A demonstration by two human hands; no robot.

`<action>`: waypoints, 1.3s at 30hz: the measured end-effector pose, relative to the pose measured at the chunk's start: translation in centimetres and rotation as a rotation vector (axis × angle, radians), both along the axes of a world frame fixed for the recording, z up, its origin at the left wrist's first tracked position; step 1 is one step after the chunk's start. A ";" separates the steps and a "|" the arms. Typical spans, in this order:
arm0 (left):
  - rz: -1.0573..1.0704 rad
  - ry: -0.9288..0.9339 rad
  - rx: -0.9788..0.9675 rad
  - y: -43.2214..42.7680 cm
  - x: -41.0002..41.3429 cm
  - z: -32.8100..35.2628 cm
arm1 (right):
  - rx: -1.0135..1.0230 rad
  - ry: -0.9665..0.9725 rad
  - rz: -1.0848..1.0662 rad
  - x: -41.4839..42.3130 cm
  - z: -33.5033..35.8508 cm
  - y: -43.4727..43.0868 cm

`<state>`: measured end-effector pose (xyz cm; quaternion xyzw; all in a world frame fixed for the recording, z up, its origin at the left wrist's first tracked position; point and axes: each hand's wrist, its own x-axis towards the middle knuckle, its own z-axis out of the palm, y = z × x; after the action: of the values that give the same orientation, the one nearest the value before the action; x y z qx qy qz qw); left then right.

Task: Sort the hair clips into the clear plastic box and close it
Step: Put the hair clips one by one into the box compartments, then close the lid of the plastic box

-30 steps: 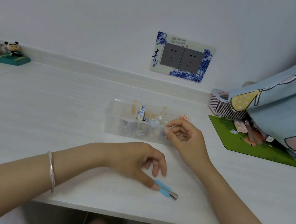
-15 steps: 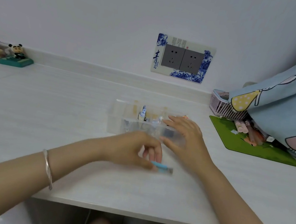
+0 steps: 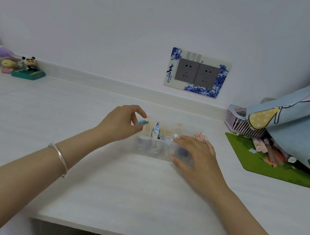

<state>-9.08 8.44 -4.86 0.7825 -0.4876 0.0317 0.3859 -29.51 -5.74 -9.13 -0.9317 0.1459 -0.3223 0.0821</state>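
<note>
The clear plastic box point(image 3: 157, 151) stands open on the white desk, with several hair clips inside, one blue-and-white clip point(image 3: 156, 130) sticking up. My left hand point(image 3: 121, 122) pinches a light blue hair clip point(image 3: 142, 123) between thumb and fingers, just above the box's left end. My right hand point(image 3: 196, 154) rests on the box's right part, fingers over the rim and thumb against its front wall. A small orange flowered clip point(image 3: 200, 136) shows just beyond my right fingers.
A green mat point(image 3: 273, 168) with pens lies at the right, behind it a pink basket point(image 3: 236, 122) and a pale blue printed cloth point(image 3: 303, 125). Small figurines point(image 3: 26, 68) stand at the far left by the wall. The desk's front edge runs below my arms.
My left hand picked the light blue clip off the desk near the front and carried it up to the box's left end. My right hand spread and settled onto the box.
</note>
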 end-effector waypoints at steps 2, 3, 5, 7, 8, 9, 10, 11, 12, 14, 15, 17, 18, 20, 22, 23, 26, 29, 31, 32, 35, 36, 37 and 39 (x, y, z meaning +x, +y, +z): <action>0.009 -0.020 0.018 -0.7 -0.1 -0.1 | -0.020 0.013 -0.007 0.2 0.1 -0.1; 0.011 -0.031 0.032 -0.9 -0.1 -0.2 | -0.036 0.026 -0.010 0.2 0.2 -0.1; 0.011 -0.061 0.061 -1.3 -0.3 -0.3 | -0.074 0.050 -0.009 0.4 0.5 -0.2; 0.003 -0.127 0.054 -1.4 -0.3 -0.4 | -0.084 0.071 -0.004 0.6 0.9 -0.2; -0.017 -0.180 0.037 -1.4 -0.2 -0.5 | -0.081 0.081 -0.002 0.7 1.1 -0.2; -0.057 -0.240 0.028 -1.3 -0.2 -0.6 | -0.079 0.091 0.000 0.9 1.3 -0.2; -0.118 -0.292 0.037 -1.2 -0.3 -0.7 | -0.084 0.103 0.003 1.0 1.4 -0.3; -0.186 -0.325 0.061 -1.0 -0.4 -0.9 | -0.093 0.119 0.006 1.1 1.5 -0.4; -0.242 -0.340 0.100 -0.9 -0.5 -1.1 | -0.104 0.139 0.009 1.2 1.6 -0.5; -0.287 -0.397 0.205 -0.9 -0.5 -1.3 | -0.119 0.185 0.015 1.4 1.8 -0.6; -0.286 -0.451 0.257 -1.1 -0.5 -1.3 | -0.124 0.209 0.019 1.6 2.1 -0.6; -0.281 -0.543 0.330 -1.5 -0.6 -0.9 | -0.142 0.247 0.023 2.0 2.5 -0.6; -0.288 -0.556 0.337 -1.7 -0.8 -0.8 | -0.155 0.255 0.026 2.2 2.6 -0.6; -0.302 -0.492 0.288 -1.9 -1.1 -0.6 | -0.172 0.249 0.039 2.3 2.8 -0.8; -0.284 -0.395 0.200 -1.6 -0.8 -0.4 | -0.137 0.220 0.054 2.0 3.0 -1.3; -0.257 -0.362 0.159 -1.5 -0.3 -0.2 | -0.091 0.195 0.052 1.8 3.3 -1.7; -0.121 -0.194 0.074 -1.1 1.1 0.0 | 0.141 0.064 0.011 1.6 4.6 -3.4; -0.019 0.150 0.034 -1.5 2.2 -0.4 | 0.436 -0.059 -0.060 1.9 5.4 -5.1; -0.002 0.373 0.075 -1.9 2.5 -0.5 | 0.689 -0.040 -0.126 2.2 5.2 -5.8; 0.002 0.458 0.099 -2.1 2.5 -0.6 | 0.812 -0.022 -0.151 2.3 5.0 -6.1; 0.021 0.588 0.126 -2.6 2.7 -0.9 | 1.079 -0.005 -0.167 2.7 4.2 -6.6; 0.027 0.611 0.116 -2.7 2.8 -0.9 | 1.126 -0.011 -0.161 2.9 3.9 -6.7; 0.028 0.633 0.097 -2.8 2.9 -1.0 | 1.161 -0.029 -0.147 3.1 3.8 -6.7; 0.023 0.654 0.041 -2.8 2.9 -1.0 | 1.194 -0.089 -0.131 3.3 3.6 -6.7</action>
<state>-6.20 5.68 -5.90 0.7644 -0.3295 -0.2268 0.5056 -26.21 -12.41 -5.56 -0.6993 0.3553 -0.2277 0.5770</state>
